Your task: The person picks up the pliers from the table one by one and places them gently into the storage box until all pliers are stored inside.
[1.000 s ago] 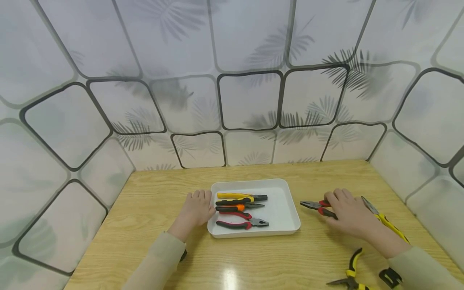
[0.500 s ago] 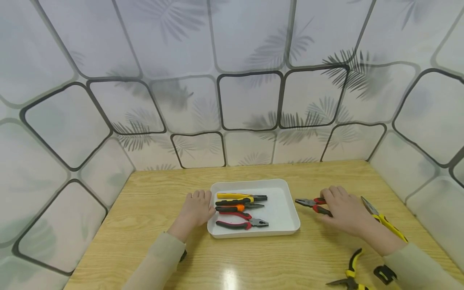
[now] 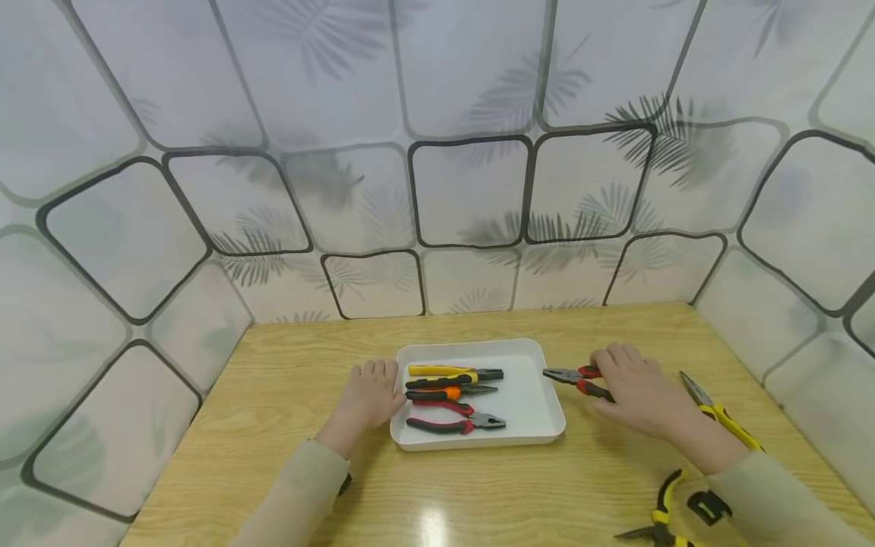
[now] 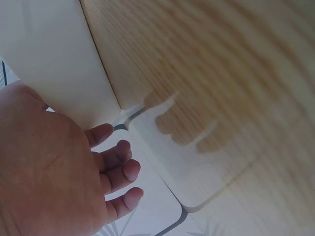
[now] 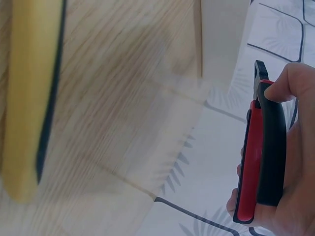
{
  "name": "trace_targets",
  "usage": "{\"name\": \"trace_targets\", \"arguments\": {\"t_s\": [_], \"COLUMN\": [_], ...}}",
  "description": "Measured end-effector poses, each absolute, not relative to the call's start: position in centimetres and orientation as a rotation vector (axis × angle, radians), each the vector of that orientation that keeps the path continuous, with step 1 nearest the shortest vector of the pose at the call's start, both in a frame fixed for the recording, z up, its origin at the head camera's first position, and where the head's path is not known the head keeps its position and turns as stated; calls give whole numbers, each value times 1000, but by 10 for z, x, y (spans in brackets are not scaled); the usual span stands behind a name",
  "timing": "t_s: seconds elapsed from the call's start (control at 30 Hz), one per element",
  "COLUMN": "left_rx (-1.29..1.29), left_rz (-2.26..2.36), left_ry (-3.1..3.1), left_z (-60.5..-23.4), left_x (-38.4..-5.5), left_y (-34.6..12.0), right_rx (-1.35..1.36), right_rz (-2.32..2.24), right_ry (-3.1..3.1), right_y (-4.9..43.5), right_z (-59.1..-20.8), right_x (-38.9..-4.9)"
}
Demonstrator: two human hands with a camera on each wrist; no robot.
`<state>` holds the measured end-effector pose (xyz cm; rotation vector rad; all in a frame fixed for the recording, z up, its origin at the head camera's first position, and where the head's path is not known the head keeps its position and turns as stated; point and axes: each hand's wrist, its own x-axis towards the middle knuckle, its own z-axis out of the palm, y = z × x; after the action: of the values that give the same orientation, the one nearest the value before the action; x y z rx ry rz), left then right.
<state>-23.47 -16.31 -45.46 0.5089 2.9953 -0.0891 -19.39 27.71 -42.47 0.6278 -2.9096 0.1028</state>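
Note:
My right hand (image 3: 639,391) grips red-and-black pliers (image 3: 589,381) by the handles. Their nose points left and overlaps the right rim of the white tray (image 3: 526,395). In the right wrist view, the thumb lies along the black handle (image 5: 271,147). My left hand (image 3: 369,395) rests at the tray's left edge, its fingers loosely bent beside the tray wall (image 4: 54,59) and holding nothing. Lying in the tray's left half are yellow pliers (image 3: 434,370), black-and-yellow pliers (image 3: 444,380), orange-and-black long-nose pliers (image 3: 444,393) and another red-and-black pair (image 3: 447,427).
Right of my right hand lies a grey-nosed tool with yellow handles (image 3: 731,427). Yellow-and-black pliers (image 3: 661,516) lie at the front right of the wooden table (image 3: 506,494). Patterned walls (image 3: 472,277) stand along the back and both sides.
My right hand has carried the red-and-black pliers leftward, from beside the tray to its right rim. The left hand and the tools in the tray have stayed put.

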Motion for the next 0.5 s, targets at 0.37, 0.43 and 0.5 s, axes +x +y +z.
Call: {"name": "trace_targets", "arguments": {"t_s": [0.37,0.43,0.5], "left_rx": [510,509,508], "left_rz": [-92,-99,-95], "left_ry": [3007,3008,3011], "left_z": [-457,-457,-457], "left_x": [-235,-235,-234], "left_y": [-163,-163,-163], "right_rx": [642,642,645], "right_rz": [147,154,156], "right_ry": [-2923,-2928,-2928], "right_y": [265,263,262], "right_z": [-419,-419,-418], "right_x": [-200,-200,-201]}}
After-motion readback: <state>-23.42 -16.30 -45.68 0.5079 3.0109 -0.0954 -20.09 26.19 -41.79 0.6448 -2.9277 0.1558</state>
